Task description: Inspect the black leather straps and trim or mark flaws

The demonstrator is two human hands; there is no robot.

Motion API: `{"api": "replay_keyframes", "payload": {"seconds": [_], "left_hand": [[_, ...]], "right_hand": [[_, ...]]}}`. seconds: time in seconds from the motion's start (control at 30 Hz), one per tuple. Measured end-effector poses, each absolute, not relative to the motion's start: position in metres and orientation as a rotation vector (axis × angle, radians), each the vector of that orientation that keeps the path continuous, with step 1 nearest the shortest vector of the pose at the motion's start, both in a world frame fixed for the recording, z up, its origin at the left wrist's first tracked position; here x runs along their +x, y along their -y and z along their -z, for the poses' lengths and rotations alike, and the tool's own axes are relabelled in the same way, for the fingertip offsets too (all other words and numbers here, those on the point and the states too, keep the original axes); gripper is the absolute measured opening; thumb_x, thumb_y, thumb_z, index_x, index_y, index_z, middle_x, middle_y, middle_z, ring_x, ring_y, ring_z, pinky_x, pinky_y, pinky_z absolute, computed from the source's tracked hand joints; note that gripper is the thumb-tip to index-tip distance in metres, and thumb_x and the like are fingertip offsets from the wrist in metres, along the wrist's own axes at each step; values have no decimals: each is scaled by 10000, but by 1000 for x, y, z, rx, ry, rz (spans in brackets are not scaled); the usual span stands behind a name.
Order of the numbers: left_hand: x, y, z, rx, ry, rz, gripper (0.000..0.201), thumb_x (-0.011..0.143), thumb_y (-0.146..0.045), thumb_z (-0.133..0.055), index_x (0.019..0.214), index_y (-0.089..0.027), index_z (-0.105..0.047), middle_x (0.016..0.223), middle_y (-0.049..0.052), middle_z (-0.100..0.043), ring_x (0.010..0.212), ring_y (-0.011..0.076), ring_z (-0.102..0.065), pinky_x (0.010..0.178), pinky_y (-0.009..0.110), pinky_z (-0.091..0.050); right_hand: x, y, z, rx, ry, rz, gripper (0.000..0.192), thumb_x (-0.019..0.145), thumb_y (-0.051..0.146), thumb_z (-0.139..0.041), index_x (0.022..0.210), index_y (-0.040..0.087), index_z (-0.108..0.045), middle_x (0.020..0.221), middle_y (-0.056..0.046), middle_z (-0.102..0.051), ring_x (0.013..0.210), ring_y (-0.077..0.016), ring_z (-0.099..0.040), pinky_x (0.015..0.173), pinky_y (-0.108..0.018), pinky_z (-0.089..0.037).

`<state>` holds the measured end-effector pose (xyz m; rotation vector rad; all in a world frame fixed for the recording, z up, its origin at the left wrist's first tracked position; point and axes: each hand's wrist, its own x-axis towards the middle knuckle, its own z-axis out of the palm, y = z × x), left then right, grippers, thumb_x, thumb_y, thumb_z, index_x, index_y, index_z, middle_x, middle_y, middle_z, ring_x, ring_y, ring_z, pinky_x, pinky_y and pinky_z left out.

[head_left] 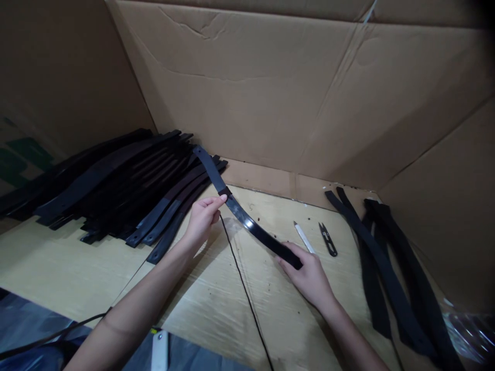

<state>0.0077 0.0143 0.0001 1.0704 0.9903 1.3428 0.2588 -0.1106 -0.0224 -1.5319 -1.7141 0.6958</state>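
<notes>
In the head view, nearest the camera, a white phone-like object (160, 350) lies on grey cloth at the lower edge, beside a thin black cord (247, 293) running up the worktop (58, 268). Above it, the black strap (247, 219) spans both hands, its long axis slanting from upper left to lower right. The left hand (203, 219) pinches it near mid-length between thumb and fingertips; the right hand (309, 275) closes around its lower end. A stack of straps (116, 180) lies left, loose straps (386, 268) right, thread snips (328, 239) and a white pen (303, 237) just beyond the right hand. Cardboard walls (270, 87) enclose the space.
</notes>
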Motion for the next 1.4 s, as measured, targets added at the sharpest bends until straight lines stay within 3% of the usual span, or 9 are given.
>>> {"api": "replay_keyframes", "payload": {"seconds": [0.33, 0.5, 0.6, 0.73, 0.83, 1.0, 1.17, 1.4], "left_hand": [[9, -14, 0, 1087, -1128, -1365, 481, 710, -432, -755, 497, -186, -402, 471, -80, -257, 402, 49, -200, 411, 238, -120], [9, -15, 2, 1104, -1155, -1359, 475, 710, -454, -757, 499, -179, -433, 470, -76, -270, 408, 50, -207, 424, 242, -119], [8, -14, 0, 1108, -1141, -1363, 417, 707, -449, -758, 527, -169, -508, 468, -75, -273, 407, 52, -207, 428, 244, -109], [6, -12, -6, 1140, -1024, -1399, 392, 715, -379, -740, 505, -170, -483, 483, -71, -263, 412, 51, -192, 434, 247, -97], [4, -11, -9, 1160, -994, -1399, 289, 712, -326, -728, 556, -160, -550, 494, -61, -297, 420, 53, -209, 435, 247, -102], [4, -11, -7, 1181, -1046, -1387, 357, 726, -343, -726, 509, -157, -513, 487, -57, -305, 426, 53, -216, 432, 244, -114], [4, -14, -3, 1149, -1090, -1367, 332, 719, -343, -740, 522, -153, -552, 460, -69, -291, 417, 50, -204, 425, 236, -114], [4, -19, 2, 1099, -1139, -1354, 275, 688, -321, -756, 555, -144, -592, 447, -71, -319, 398, 44, -210, 414, 233, -107]], "right_hand": [[265, 116, 28, -1554, 1934, -230, 347, 873, 171, -482, 1185, 217, -625, 1130, -59, -719, 956, -243, -707, 812, -340, -551], [264, 119, 28, -1534, 2000, -33, 372, 876, 139, -446, 1194, 186, -634, 1085, -80, -734, 858, -239, -727, 750, -329, -557], [263, 118, 27, -1576, 1928, -94, 346, 869, 161, -464, 1150, 201, -662, 1032, -73, -748, 825, -246, -729, 726, -326, -553], [261, 115, 26, -1620, 1743, -499, 238, 840, 197, -542, 1026, 221, -690, 955, -35, -753, 856, -239, -716, 726, -286, -546], [260, 113, 26, -1574, 1688, -660, 204, 831, 202, -559, 987, 212, -690, 934, -29, -746, 894, -237, -707, 748, -271, -540], [260, 116, 24, -1652, 1723, -475, 271, 828, 204, -546, 1062, 225, -683, 948, -38, -757, 846, -248, -720, 793, -317, -540], [257, 120, 20, -1564, 1795, -299, 260, 844, 254, -571, 1075, 207, -680, 927, -45, -762, 770, -227, -731, 695, -284, -556], [254, 118, 23, -1500, 1856, -68, 250, 927, 261, -532, 1106, 167, -678, 1017, -76, -752, 834, -212, -729, 741, -277, -548]]}}
